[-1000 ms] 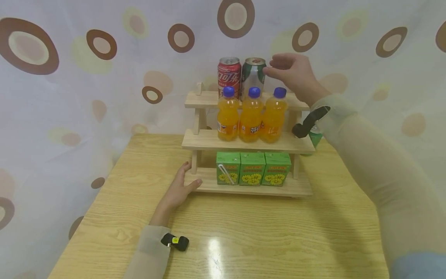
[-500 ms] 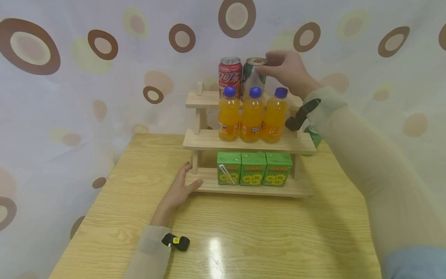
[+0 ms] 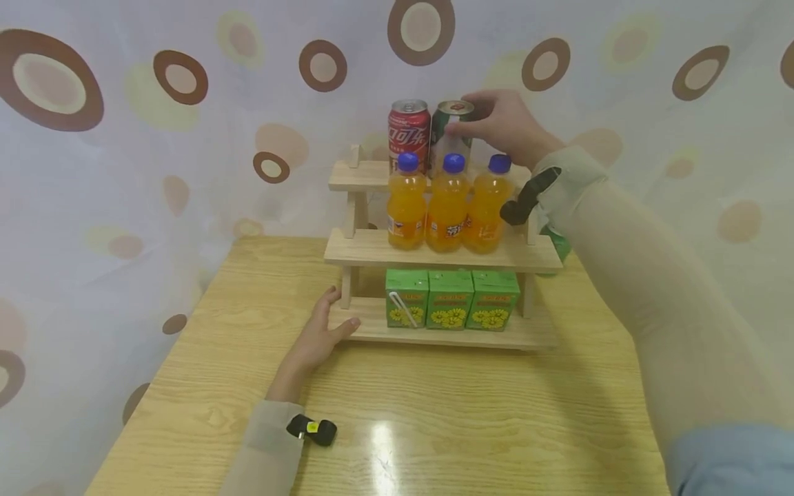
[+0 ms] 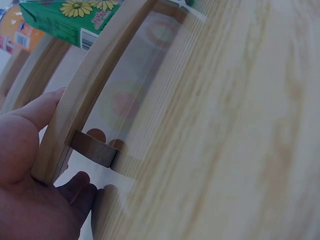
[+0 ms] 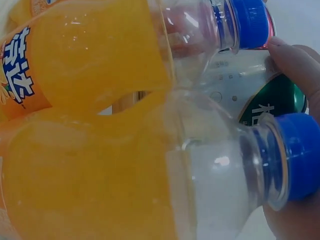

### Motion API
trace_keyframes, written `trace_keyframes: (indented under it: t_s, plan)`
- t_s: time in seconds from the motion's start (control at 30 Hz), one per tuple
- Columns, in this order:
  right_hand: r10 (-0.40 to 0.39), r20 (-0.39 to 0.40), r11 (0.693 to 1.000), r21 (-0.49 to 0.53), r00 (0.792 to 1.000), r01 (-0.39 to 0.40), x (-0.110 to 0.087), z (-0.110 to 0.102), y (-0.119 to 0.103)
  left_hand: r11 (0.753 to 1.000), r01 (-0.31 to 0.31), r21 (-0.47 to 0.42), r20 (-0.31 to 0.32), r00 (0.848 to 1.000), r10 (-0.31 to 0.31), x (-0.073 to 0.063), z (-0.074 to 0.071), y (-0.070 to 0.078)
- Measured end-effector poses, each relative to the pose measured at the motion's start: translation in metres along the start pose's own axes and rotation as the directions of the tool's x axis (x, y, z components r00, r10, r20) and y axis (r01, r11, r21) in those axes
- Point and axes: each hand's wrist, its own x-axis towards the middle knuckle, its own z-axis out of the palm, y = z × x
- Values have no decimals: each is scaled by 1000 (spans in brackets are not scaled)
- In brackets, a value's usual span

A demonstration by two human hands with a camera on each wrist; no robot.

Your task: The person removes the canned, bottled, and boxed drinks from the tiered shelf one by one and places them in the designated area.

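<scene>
My right hand (image 3: pixel 505 125) holds a silver-and-green drink can (image 3: pixel 440 141) on the top tier of a wooden three-tier shelf (image 3: pixel 366 249). The thumb lies across the can's front, and the other fingers reach behind. To its left stands a red cola can (image 3: pixel 409 131). In the right wrist view, orange soda bottles (image 5: pixel 100 170) partly cover the silver-and-green can (image 5: pixel 232 85). My left hand (image 3: pixel 316 336) grips the left end of the bottom tier. Seen from the left wrist, its thumb presses one face of the board (image 4: pixel 75 100), with fingers on the other side.
Three orange soda bottles with blue caps (image 3: pixel 454 162) line the middle tier. Three green drink cartons (image 3: pixel 449 303) stand on the bottom tier. A green item (image 3: pixel 561 246) sits behind the shelf's right side, partly hidden. A patterned curtain hangs behind the wooden table (image 3: pixel 434 420).
The right hand has moved left, from beside the silver-and-green can to around it, thumb now across its front. The left hand stays on the shelf end.
</scene>
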Motion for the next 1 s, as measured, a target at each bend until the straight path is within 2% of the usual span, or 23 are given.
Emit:
trace_keyframes:
  t_s: [0.17,0.33,0.67,1.0]
  plan:
    - [9,15,999,-54,1000,-8,0,-1,3,1000,2,5,7,1000,-2,1,2,-2]
    - [18,-13,998,-68,1000,-19,-2,-3,6,1000,-3,-6,12,1000,4,1,5,-3]
    - [61,-77,998,-15,995,-63,-14,-13,12,1000,-18,-9,18,1000,18,2,7,-3]
    - [4,-161,998,59,987,6,-22,-26,18,999,-31,-22,-6,999,31,9,6,-5]
